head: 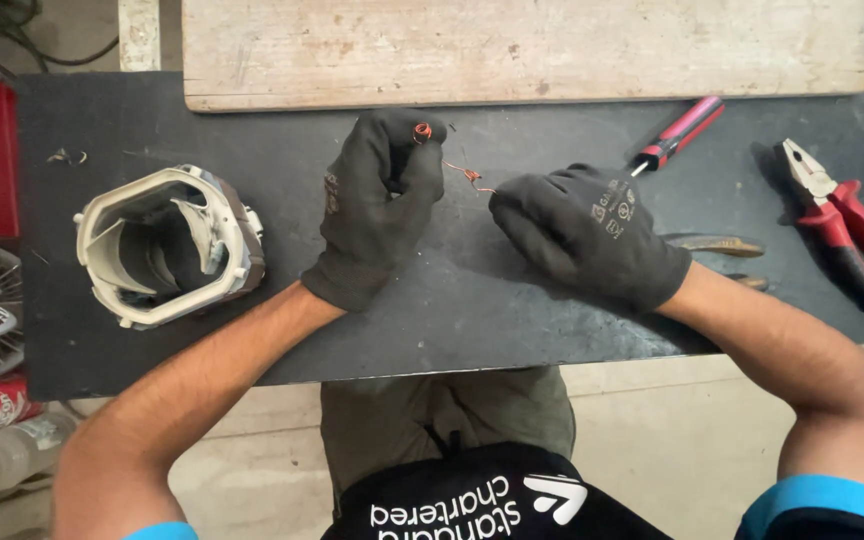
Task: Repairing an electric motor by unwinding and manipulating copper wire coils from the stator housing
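Noted copper wire [457,170] kinked, partly coiled above the table [452,320], stretched between left hand [377,205], fingers fisted round its curled end, and right hand [587,235], fingers pinching the other; straightening unfinished.

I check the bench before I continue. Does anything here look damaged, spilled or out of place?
Little stands out. The copper wire between the left hand and right hand is kinked and curled. Small scraps lie loose on the black mat. The pliers lie flat.
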